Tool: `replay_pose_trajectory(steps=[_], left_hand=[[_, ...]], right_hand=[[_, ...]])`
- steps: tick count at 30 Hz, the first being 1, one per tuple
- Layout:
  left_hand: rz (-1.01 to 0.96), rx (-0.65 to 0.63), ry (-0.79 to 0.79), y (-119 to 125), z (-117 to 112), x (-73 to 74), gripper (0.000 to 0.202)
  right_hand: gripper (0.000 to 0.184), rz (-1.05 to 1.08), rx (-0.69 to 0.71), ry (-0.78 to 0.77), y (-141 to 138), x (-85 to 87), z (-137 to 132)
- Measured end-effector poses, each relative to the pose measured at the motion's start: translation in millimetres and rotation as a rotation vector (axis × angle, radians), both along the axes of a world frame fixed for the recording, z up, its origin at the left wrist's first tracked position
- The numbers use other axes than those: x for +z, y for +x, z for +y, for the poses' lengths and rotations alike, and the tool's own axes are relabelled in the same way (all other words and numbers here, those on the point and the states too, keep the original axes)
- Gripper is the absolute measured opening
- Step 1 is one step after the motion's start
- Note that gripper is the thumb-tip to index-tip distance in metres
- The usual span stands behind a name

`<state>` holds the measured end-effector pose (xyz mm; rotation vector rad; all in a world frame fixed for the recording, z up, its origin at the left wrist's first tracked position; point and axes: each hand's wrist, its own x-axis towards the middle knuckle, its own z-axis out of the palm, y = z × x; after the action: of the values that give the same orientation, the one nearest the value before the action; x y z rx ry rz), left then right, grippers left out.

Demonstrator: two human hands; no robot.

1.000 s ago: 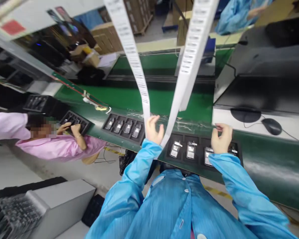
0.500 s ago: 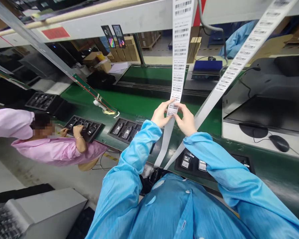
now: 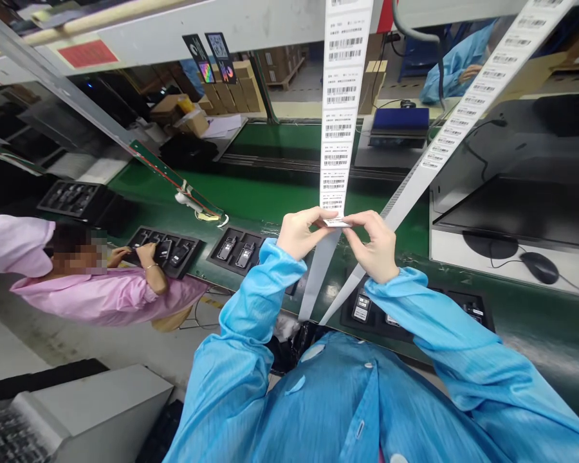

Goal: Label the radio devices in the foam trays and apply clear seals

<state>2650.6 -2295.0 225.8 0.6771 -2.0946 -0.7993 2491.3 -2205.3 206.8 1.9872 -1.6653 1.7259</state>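
A long strip of white barcode labels (image 3: 338, 128) hangs down in front of me and bends sharply between my hands. My left hand (image 3: 300, 233) pinches its left edge between thumb and fingers. On the other edge my right hand (image 3: 374, 243) has a pinch grip too. Below the bend, the bare backing strip (image 3: 318, 276) runs down to a black bag at the bench edge. A second label strip (image 3: 456, 125) slants down from the upper right, behind my right hand. Black trays with small black devices (image 3: 361, 307) lie on both sides, partly under my sleeves.
The green bench (image 3: 289, 186) runs across the view. A monitor (image 3: 525, 206) and a mouse (image 3: 539, 267) are at the right. At the left a co-worker in pink (image 3: 101, 292) handles devices in a tray (image 3: 188, 260). A metal post (image 3: 77, 90) slants at the upper left.
The label strip is now folded sharply at my fingers, where it hung flatter before. My hands have moved slightly apart and lower, and the strip's upper part looks nearer.
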Motion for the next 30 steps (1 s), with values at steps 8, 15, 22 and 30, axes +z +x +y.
replay_pose_trajectory(steps=[8, 15, 22, 30], left_hand=[[-0.017, 0.034, -0.115, -6, 3, 7.8, 0.01], [-0.076, 0.055, -0.169, -9, 10, 7.1, 0.017], [-0.066, 0.053, -0.207, -13, 16, 9.5, 0.019], [-0.034, 0.067, -0.169, -13, 21, 16.4, 0.043]], right_hand=[[0.016, 0.255, -0.226, -0.147, -9, -4.0, 4], [0.012, 0.234, -0.215, -0.081, -11, 5.5, 8], [0.01, 0.287, -0.275, -0.095, -12, 6.9, 14], [0.012, 0.272, -0.302, -0.058, -15, 0.6, 9]])
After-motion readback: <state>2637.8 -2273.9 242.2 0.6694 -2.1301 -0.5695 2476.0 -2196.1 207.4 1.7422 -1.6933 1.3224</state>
